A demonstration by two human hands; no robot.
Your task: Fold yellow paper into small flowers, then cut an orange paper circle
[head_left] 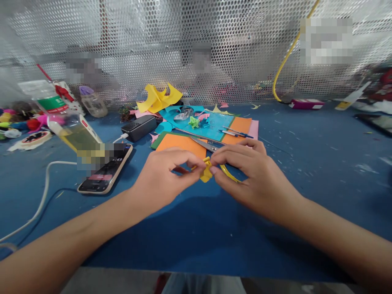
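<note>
Between my two hands, above the near part of the table, is a small curled piece of yellow paper (206, 174). My left hand (170, 173) pinches it from the left with thumb and forefinger. From the other side my right hand (249, 169) pinches its right edge, fingertips close to the left ones. Behind and partly under the right hand lies a pair of scissors (206, 144) with yellow handles, blades pointing left over orange paper (180, 147). A green folded paper piece (193, 122) rests on blue paper (214, 125) farther back.
At left, a phone (107, 169) leans near a bottle of yellowish liquid (73, 134), with a white cable (45, 188) curving toward me. A black charger block (139, 128) and yellow paper scraps (159, 98) sit farther back. Perforated metal sheeting (245, 49) closes off the far side.
</note>
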